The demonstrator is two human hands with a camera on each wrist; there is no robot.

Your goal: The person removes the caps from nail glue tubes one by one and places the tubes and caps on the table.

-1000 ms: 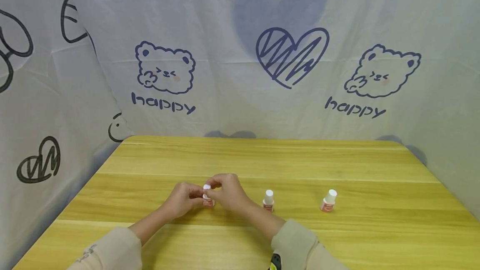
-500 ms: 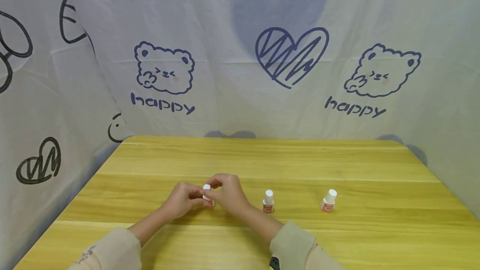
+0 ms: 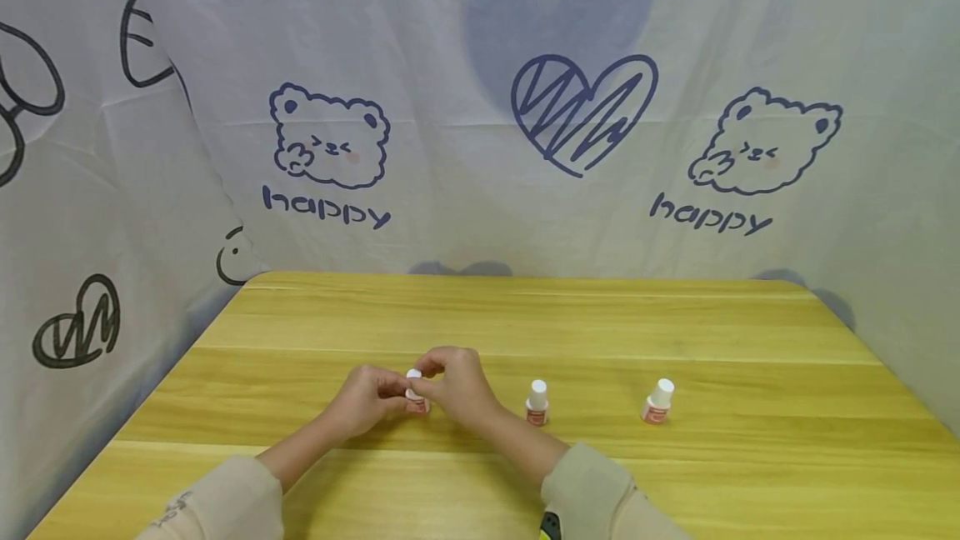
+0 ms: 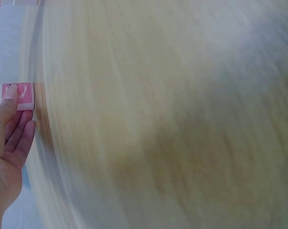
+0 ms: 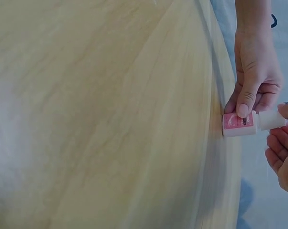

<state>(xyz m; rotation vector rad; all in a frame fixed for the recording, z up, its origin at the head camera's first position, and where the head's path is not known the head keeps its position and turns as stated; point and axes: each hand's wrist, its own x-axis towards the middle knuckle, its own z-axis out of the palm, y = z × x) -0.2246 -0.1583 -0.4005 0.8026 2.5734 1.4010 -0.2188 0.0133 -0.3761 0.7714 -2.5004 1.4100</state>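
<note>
A small white bottle (image 3: 417, 407) with a pink label stands upright on the table left of centre, partly covered by fingers. My left hand (image 3: 363, 401) grips its body, the thumb lying over the label (image 4: 25, 93) in the left wrist view. From the other side my right hand (image 3: 463, 392) pinches the white cap (image 5: 268, 120) between thumb and fingers. The right wrist view shows both hands on the bottle, with the cap on its neck.
Two similar capped bottles stand upright to the right, a nearer one (image 3: 536, 403) and a farther one (image 3: 657, 402). The wood-patterned table (image 3: 600, 473) reaches back to a white cloth (image 3: 450, 215) printed with bears and hearts.
</note>
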